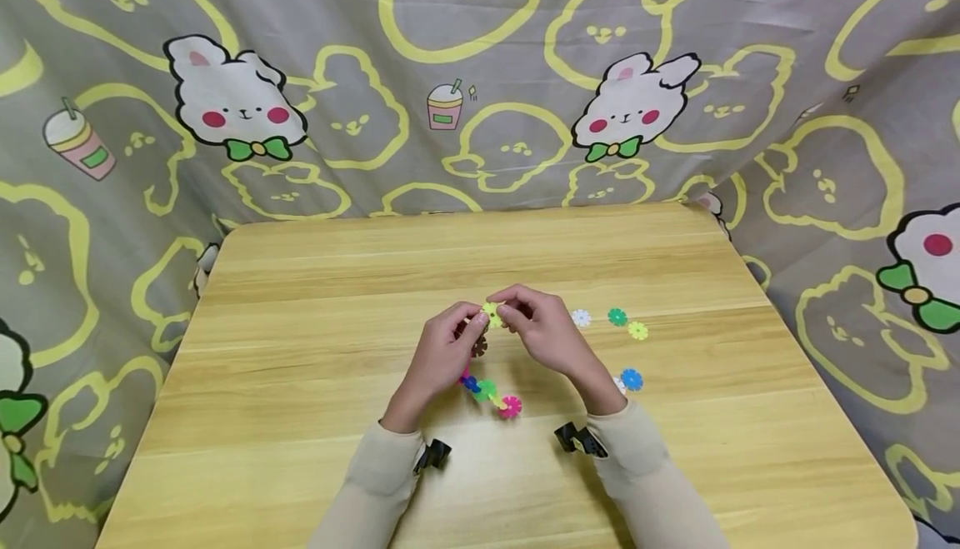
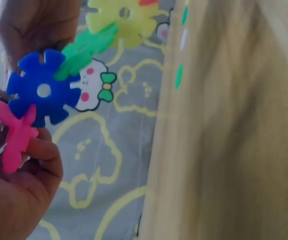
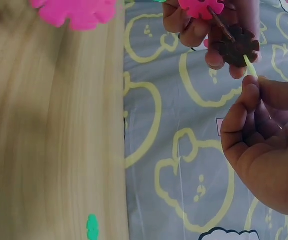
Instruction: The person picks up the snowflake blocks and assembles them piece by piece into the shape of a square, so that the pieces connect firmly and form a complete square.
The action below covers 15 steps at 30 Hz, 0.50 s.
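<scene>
My left hand grips a linked chain of plastic snowflake discs, its fingers behind a brown disc and a pink one. Between the thumb and finger of my right hand is a yellow-green snowflake disc, its edge at the brown disc in the right wrist view. From the left hand the chain hangs down through a blue disc, a green disc and a yellow disc to a pink end disc. The palm side of the left hand is hidden in the head view.
On the wooden table, right of the hands, lie loose discs: white, green, yellow, blue and another white partly behind the right wrist. A patterned curtain surrounds the table's far side and both flanks.
</scene>
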Motion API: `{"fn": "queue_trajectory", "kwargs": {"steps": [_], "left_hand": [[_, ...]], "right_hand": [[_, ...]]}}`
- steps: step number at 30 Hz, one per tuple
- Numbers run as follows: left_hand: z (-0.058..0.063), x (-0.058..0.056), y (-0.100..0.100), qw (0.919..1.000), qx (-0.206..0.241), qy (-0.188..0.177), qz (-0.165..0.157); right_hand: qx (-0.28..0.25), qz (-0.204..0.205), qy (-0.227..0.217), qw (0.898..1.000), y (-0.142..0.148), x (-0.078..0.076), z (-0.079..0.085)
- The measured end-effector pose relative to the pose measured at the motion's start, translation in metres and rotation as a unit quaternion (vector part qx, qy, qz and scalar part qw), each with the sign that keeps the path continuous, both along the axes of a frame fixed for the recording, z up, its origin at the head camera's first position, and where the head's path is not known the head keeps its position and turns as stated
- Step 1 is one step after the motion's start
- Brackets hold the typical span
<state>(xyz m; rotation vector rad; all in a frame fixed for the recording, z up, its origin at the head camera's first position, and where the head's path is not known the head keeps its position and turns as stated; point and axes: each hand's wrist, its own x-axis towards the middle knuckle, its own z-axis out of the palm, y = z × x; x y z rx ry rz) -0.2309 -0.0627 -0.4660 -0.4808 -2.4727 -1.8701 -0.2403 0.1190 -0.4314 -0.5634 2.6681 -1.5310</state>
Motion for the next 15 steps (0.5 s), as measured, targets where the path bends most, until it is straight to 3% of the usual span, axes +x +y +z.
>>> {"fn": "queue_trajectory", "kwargs": {"steps": [5, 8, 12, 15], "left_hand": [[-0.004, -0.001, 0.000, 0.9984, 0.045, -0.019, 0.028], [-0.005, -0.002, -0.002, 0.9946, 0.076, -0.038, 0.060], [-0.004, -0.004, -0.005, 0.9890, 0.099, -0.058, 0.093], [-0.001, -0.004, -0.007, 0.9863, 0.108, -0.068, 0.104]], "right_hand": [[0.034, -0.007, -0.013, 0.999, 0.006, 0.000, 0.000], [0.099, -0.025, -0.012, 0.995, 0.022, 0.001, -0.005], [0.214, -0.033, -0.018, 0.976, 0.058, 0.004, -0.018], [0.274, -0.030, -0.053, 0.960, 0.085, 0.010, -0.028]]}}
